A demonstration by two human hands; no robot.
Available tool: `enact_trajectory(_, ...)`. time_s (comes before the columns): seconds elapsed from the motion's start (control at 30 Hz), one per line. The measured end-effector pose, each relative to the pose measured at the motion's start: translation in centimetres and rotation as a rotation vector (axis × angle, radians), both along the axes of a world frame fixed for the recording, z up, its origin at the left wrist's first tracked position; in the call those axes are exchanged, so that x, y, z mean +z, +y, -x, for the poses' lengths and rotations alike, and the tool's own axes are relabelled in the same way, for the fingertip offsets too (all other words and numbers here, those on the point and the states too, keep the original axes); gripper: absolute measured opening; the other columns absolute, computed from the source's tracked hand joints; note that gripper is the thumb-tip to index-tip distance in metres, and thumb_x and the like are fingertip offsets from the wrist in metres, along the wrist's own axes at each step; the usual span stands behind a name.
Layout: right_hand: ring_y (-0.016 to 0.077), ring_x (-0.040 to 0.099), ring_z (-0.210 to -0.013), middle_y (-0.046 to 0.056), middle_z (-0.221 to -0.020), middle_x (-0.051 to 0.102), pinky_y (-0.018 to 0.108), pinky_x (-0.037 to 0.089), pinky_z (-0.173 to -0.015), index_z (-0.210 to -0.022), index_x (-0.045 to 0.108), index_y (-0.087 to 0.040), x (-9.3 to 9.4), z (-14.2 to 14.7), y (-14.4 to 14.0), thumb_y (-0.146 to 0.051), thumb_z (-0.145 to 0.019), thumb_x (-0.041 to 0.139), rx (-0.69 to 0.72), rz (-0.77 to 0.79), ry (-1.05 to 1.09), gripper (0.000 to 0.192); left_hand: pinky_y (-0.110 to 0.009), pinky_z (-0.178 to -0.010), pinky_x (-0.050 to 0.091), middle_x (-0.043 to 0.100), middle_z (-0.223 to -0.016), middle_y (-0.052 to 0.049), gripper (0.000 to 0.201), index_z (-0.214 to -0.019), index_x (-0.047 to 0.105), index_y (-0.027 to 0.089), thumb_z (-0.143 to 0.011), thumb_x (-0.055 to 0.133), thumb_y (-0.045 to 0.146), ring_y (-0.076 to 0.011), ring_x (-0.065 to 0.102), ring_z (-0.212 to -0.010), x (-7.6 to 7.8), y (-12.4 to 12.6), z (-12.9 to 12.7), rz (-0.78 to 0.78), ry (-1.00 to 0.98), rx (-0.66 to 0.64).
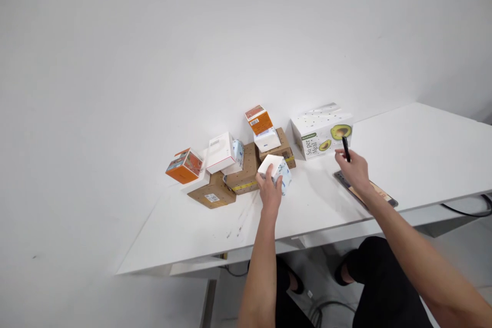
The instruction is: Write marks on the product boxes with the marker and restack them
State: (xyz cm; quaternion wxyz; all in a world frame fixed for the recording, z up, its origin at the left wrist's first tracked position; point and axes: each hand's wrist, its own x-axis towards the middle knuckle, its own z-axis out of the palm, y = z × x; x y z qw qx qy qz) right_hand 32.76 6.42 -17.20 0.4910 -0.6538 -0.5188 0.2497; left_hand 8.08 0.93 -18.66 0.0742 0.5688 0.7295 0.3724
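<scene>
My left hand (270, 189) is closed around a small white box with blue patterned sides (285, 174), in front of the brown cartons. Pinched in my right hand (355, 170) is a black pen (346, 148), pointing up above the table. Beneath my right wrist lies a flat, dark-edged rectangle with a beige face (384, 196), like a phone, partly hidden by the arm. Just behind the pen stands a white box with avocado pictures (321, 133).
Brown cartons (246, 171) stand along the wall on the white table (430, 154). On and around them sit a white box (221, 151), an orange box (184, 166) and another orange box (260, 120). A black cable (471, 212) hangs by the right front edge.
</scene>
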Motion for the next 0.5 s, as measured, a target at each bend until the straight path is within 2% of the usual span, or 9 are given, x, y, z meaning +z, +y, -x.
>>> enact_trajectory(0.07,0.0247,0.059,-0.090,0.010,-0.096,0.064,0.037,0.044,-0.085,-0.109,0.068,-0.018,2.5,-0.3,2.7,-0.038,-0.082,0.049,-0.033,-0.094,-0.174,0.039,-0.042,-0.098,0.044,0.029,-0.130,-0.011,0.052,-0.136,0.045,0.029,-0.086,0.056,0.033,-0.0279,0.044,-0.124,-0.2,0.1,0.0,-0.012,0.006,0.008)
enact_trajectory(0.1,0.0272,0.059,-0.097,0.013,-0.106,0.062,0.040,0.044,-0.087,-0.112,0.067,-0.019,3.7,-0.5,4.1,-0.041,-0.083,0.049,-0.050,-0.090,-0.234,0.041,-0.042,-0.098,0.044,0.029,-0.130,-0.011,0.052,-0.136,0.046,0.029,-0.086,0.057,0.032,-0.0283,0.043,-0.125,-0.3,0.1,-0.1,-0.015,0.010,0.010)
enact_trajectory(0.17,0.0309,0.057,-0.105,0.017,-0.129,0.050,0.044,0.043,-0.088,-0.123,0.061,-0.021,5.6,-0.8,6.8,-0.049,-0.084,0.049,-0.075,-0.039,-0.312,0.050,-0.042,-0.099,0.044,0.030,-0.130,-0.011,0.051,-0.136,0.046,0.029,-0.085,0.057,0.032,-0.0291,0.041,-0.127,-0.3,0.1,-0.1,-0.014,0.017,0.010)
enact_trajectory(0.23,0.0338,0.056,-0.106,0.021,-0.139,0.038,0.048,0.042,-0.086,-0.134,0.050,-0.019,6.5,-1.4,9.2,-0.056,-0.081,0.054,-0.116,0.043,-0.346,0.065,-0.044,-0.099,0.044,0.029,-0.131,-0.012,0.051,-0.136,0.046,0.029,-0.086,0.056,0.033,-0.0299,0.041,-0.128,-0.1,0.1,-0.1,0.004,0.019,0.013)
enact_trajectory(0.3,0.0343,0.056,-0.102,0.024,-0.133,0.044,0.048,0.043,-0.083,-0.136,0.046,-0.014,6.6,-2.0,10.9,-0.057,-0.076,0.059,-0.147,0.144,-0.304,0.075,-0.045,-0.096,0.046,0.030,-0.133,-0.012,0.051,-0.137,0.045,0.030,-0.087,0.055,0.034,-0.0308,0.042,-0.127,0.3,0.0,0.0,0.046,0.014,0.017)
enact_trajectory(0.4,0.0290,0.057,-0.091,0.018,-0.105,0.060,0.042,0.046,-0.076,-0.118,0.056,-0.009,5.6,-3.1,11.6,-0.054,-0.071,0.064,-0.141,0.232,-0.148,0.065,-0.050,-0.095,0.046,0.028,-0.137,-0.013,0.059,-0.138,0.043,0.032,-0.082,0.061,0.037,-0.0340,0.042,-0.127,1.2,-0.8,0.0,0.053,0.054,0.037)
enact_trajectory(0.5,0.0212,0.056,-0.074,0.010,-0.090,0.061,0.034,0.047,-0.062,-0.106,0.058,-0.013,4.4,-4.3,10.1,-0.050,-0.066,0.069,-0.144,0.213,0.023,0.056,-0.055,-0.104,0.037,0.028,-0.142,-0.015,0.061,-0.136,0.047,0.026,-0.079,0.065,0.037,-0.0355,0.037,-0.130,2.0,-2.2,-0.6,-0.178,0.137,0.069)
